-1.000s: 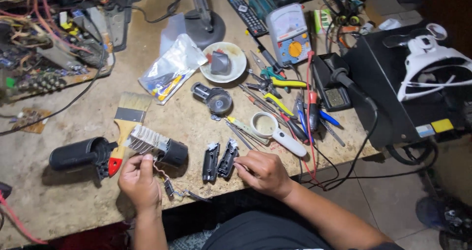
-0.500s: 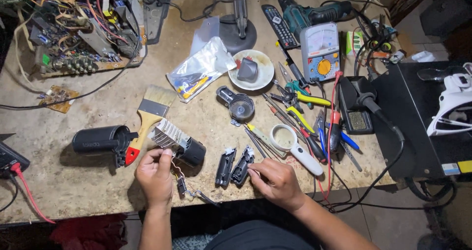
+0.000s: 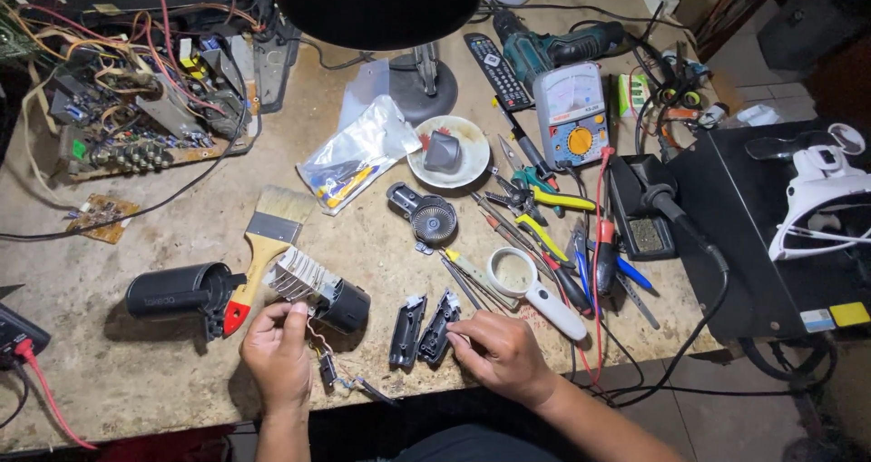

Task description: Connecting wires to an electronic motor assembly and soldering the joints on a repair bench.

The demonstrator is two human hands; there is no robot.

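Hair dryer in pieces; left hand (image 3: 277,358) pinches heater core (image 3: 318,289) wires; right hand (image 3: 497,353) closed on black shell half (image 3: 438,326); reassembly pending.

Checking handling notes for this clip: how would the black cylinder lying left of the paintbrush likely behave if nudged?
The black cylinder lies on its side on the table, so it could roll. The paintbrush handle at its open end might stop it. It looks like rigid plastic, probably hollow and light.

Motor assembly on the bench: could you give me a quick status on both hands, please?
Left hand pinching the finned motor assembly. Right hand touching the black shell halves. Paintbrush lies close by.
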